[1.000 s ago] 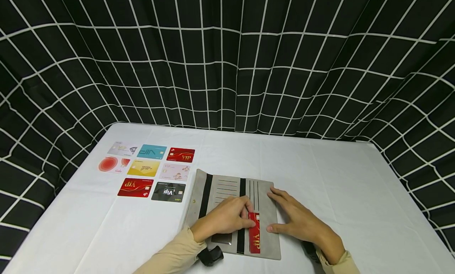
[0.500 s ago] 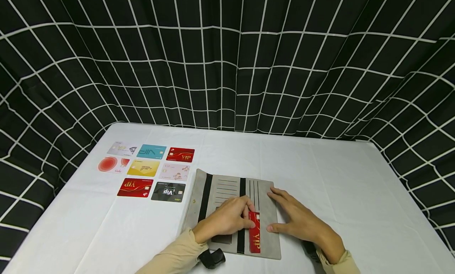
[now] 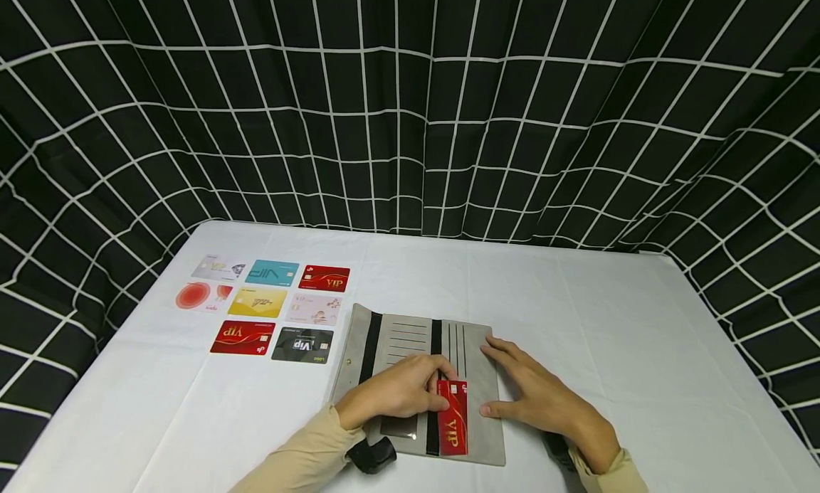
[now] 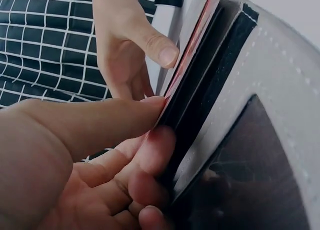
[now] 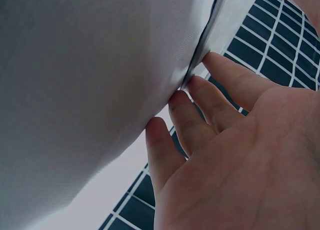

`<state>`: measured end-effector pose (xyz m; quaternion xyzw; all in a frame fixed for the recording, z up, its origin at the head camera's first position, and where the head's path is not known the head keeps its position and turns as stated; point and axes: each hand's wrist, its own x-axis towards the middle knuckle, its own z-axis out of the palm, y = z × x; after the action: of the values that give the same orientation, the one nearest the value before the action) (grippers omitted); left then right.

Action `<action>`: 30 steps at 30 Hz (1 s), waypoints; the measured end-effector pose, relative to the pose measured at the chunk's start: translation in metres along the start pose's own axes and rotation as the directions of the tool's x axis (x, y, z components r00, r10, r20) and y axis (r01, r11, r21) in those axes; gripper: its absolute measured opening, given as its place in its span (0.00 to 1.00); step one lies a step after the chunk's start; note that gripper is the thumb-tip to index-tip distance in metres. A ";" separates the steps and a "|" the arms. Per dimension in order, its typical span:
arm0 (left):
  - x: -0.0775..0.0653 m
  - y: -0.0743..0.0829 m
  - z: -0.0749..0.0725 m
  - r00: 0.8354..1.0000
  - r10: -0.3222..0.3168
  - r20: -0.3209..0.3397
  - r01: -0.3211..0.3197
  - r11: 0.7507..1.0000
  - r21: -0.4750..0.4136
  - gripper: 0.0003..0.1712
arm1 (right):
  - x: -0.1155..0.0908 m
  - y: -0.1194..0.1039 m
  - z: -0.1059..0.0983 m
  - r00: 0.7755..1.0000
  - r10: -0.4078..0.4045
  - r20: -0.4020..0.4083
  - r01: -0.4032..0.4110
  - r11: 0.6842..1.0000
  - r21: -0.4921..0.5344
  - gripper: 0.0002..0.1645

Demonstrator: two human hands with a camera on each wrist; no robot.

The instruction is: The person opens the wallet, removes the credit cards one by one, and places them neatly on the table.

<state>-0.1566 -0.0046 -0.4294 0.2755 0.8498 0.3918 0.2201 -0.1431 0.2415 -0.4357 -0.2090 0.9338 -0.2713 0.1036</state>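
A grey card wallet (image 3: 483, 436) lies spread on the white table, with slots and black bands on its inside. My left hand (image 3: 403, 390) pinches the red VIP card (image 3: 453, 429) by its left edge, between thumb and curled index finger. The card overlaps the wallet's right-hand slots and the black band beside them. In the left wrist view the card (image 4: 197, 39) appears edge-on, tilted up from the wallet. Along the wallet's right edge rests my right hand (image 3: 541, 397), thumb and fingers spread; the right wrist view shows those fingertips (image 5: 157, 127) against the edge.
Several cards lie in rows left of the wallet, among them a yellow card (image 3: 258, 302), a teal card (image 3: 272, 272) and a black card (image 3: 302, 345). White tabletop (image 3: 640, 336) extends to the right. A black gridded curtain (image 3: 410, 109) encloses the back and sides.
The red VIP card has slid left with my left hand, so a wider strip of its face shows. My right hand stays in place on the wallet's edge.
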 end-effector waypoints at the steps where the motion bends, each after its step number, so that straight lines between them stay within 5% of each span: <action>1: -0.001 0.000 -0.001 1.000 0.004 0.003 -0.004 1.000 0.003 0.16 | 0.000 0.000 0.000 1.000 0.000 -0.001 0.000 1.000 -0.001 0.56; 10: -0.005 -0.004 -0.005 1.000 0.002 0.024 -0.002 1.000 -0.011 0.18 | 0.000 -0.001 0.000 1.000 -0.001 -0.005 0.001 1.000 0.005 0.56; 18: -0.010 -0.008 -0.009 0.992 0.050 0.118 -0.051 0.999 0.003 0.31 | -0.001 -0.002 -0.001 1.000 0.002 0.006 -0.002 1.000 0.017 0.57; 30: -0.020 -0.007 -0.011 0.993 0.046 0.111 -0.041 0.998 -0.047 0.16 | -0.001 -0.002 0.000 1.000 -0.008 -0.008 0.008 1.000 0.011 0.57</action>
<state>-0.1496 -0.0271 -0.4253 0.3107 0.8209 0.3993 0.2648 -0.1417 0.2406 -0.4344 -0.2109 0.9319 -0.2777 0.1000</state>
